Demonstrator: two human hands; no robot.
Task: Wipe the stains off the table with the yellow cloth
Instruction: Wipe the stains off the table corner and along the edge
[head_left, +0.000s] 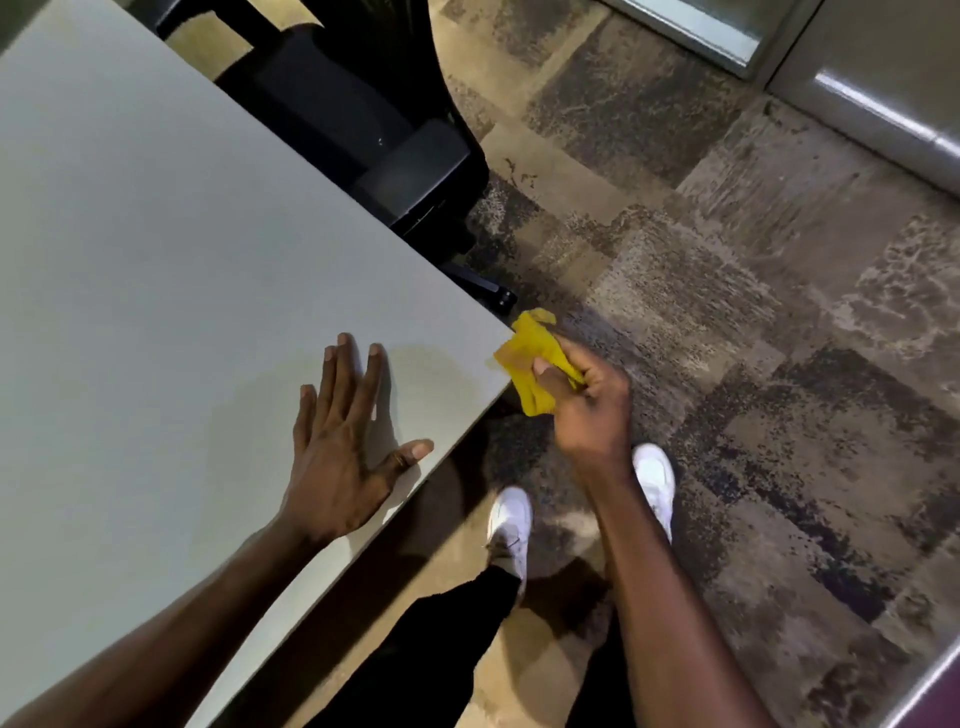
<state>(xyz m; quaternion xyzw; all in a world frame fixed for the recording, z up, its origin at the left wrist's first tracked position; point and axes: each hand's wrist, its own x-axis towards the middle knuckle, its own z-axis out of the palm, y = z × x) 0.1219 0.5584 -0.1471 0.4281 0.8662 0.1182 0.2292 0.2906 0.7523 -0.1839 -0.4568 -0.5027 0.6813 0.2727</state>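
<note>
The pale grey table (156, 260) fills the left of the head view, with its corner near the middle. My left hand (343, 447) lies flat on the top near that corner, fingers spread, holding nothing. My right hand (582, 405) grips the crumpled yellow cloth (530, 358) just off the table's corner, the cloth touching or overlapping the edge. A faint damp-looking patch (441, 374) shows on the top between my hands. No distinct stain is visible.
A black office chair (374, 124) stands against the table's far edge. Patterned brown and grey carpet (727, 312) covers the floor on the right. My white shoes (511, 525) stand below the corner. A metal-framed glass wall (857, 93) runs along the top right.
</note>
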